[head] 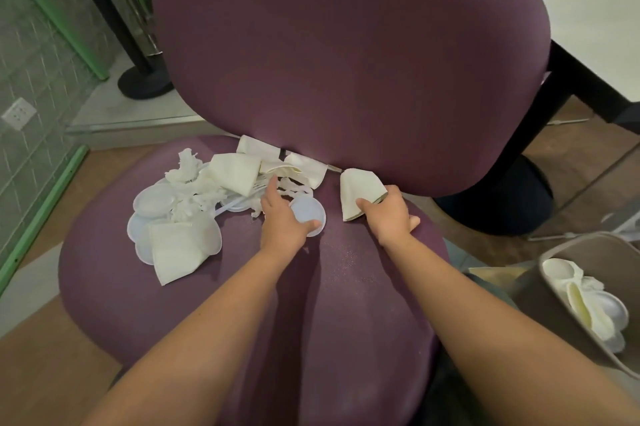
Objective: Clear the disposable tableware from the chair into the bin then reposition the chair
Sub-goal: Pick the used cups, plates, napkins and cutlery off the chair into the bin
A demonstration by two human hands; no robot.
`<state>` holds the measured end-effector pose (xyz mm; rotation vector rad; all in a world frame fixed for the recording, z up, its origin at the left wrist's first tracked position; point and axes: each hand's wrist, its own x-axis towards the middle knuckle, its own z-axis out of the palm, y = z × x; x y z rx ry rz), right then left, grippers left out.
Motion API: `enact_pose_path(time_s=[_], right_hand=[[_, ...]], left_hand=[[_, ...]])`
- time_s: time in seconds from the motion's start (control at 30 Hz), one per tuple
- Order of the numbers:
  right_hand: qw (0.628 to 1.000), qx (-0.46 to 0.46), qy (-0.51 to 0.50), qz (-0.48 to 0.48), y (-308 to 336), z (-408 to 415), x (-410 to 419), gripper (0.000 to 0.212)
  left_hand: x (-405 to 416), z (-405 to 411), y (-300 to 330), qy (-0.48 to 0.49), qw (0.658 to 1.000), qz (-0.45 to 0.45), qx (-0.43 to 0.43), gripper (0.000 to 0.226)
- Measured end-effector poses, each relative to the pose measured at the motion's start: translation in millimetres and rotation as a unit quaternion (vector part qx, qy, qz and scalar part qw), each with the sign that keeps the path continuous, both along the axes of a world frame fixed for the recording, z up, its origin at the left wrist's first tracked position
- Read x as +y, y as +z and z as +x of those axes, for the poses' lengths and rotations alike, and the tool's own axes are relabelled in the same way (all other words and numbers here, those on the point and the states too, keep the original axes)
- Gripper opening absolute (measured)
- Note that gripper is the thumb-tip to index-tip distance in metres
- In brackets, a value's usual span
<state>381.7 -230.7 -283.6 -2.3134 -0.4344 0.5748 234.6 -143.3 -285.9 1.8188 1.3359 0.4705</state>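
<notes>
1. Looking down from your head camera, you see a purple office chair (346,304) with its seat under both your bare forearms and its backrest rising just behind the litter.
2. Your left hand (282,217) is curled over a translucent round lid (309,212): thumb on its near rim, fingers on its far side, the lid lying on the seat.
3. Your right hand (389,214) grips a flattened paper cup (358,191) by its wide end; the cup's narrow end points toward the backrest.
4. Left of your hands lies the remaining pile: another flattened paper cup (173,252) resting on clear plastic lids (152,205), crumpled white tissue (185,167), and more squashed cups (235,171) against the base of the backrest.
5. At your lower right stands the grey bin (547,290), just beside the seat, with white cups and lids already inside.
6. A white table (588,10) stands behind the chair at upper right.
</notes>
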Motion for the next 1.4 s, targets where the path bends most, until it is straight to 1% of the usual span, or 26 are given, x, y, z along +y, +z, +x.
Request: enact_pose_path(time_s=[0.07,0.17,0.27,0.33,0.43,0.53,0.67,0.73,0.87,1.03,1.1,1.17,1.2,1.27,1.4], right_hand=[[0.997,0.043,-0.012,0.061,5,0,-14,0.028],[0.980,0.107,-0.050,0.161,12,3,-38,0.024],[0.968,0.132,-0.072,0.199,20,9,-67,0.021],[0.963,0.139,-0.088,0.212,26,14,-87,0.023],[0.953,0.133,-0.128,0.240,37,24,-125,0.031],[0.941,0.110,-0.170,0.270,41,38,-163,0.038],[0.921,0.092,-0.241,0.293,37,63,-210,0.037],[0.914,0.087,-0.270,0.292,35,74,-232,0.037],[0.910,0.077,-0.327,0.243,27,99,-271,0.034],[0.904,0.060,-0.382,0.181,13,127,-302,0.031],[0.901,0.067,-0.390,0.178,9,135,-308,0.032],[0.900,0.083,-0.394,0.169,5,142,-314,0.041],[0.901,0.089,-0.400,0.144,1,144,-317,0.045],[0.903,0.105,-0.405,0.102,-2,146,-322,0.045],[0.914,0.159,-0.329,0.176,-5,144,-325,0.038]], left_hand=[[-5,0,2,-0.017,1.000,-0.014,-0.013,0.108],[-18,3,7,-0.066,0.998,-0.016,0.011,0.078],[-36,13,16,-0.106,0.994,-0.008,0.020,0.054],[-47,23,19,-0.118,0.993,-0.003,0.001,0.047],[-74,46,27,-0.133,0.989,-0.026,-0.050,0.039],[-104,74,36,-0.160,0.983,-0.046,-0.072,0.037],[-142,116,40,-0.211,0.970,-0.064,-0.106,0.045],[-160,139,40,-0.234,0.964,-0.078,-0.095,0.046],[-194,180,35,-0.261,0.954,-0.116,-0.094,0.046],[-225,211,30,-0.292,0.938,-0.168,-0.081,0.043],[-234,221,24,-0.292,0.936,-0.179,-0.079,0.042],[-241,230,16,-0.302,0.934,-0.177,-0.076,0.041],[-243,233,12,-0.310,0.932,-0.174,-0.075,0.040],[-251,240,5,-0.325,0.927,-0.172,-0.068,0.039],[-266,250,-3,-0.346,0.917,-0.189,-0.057,0.040]])
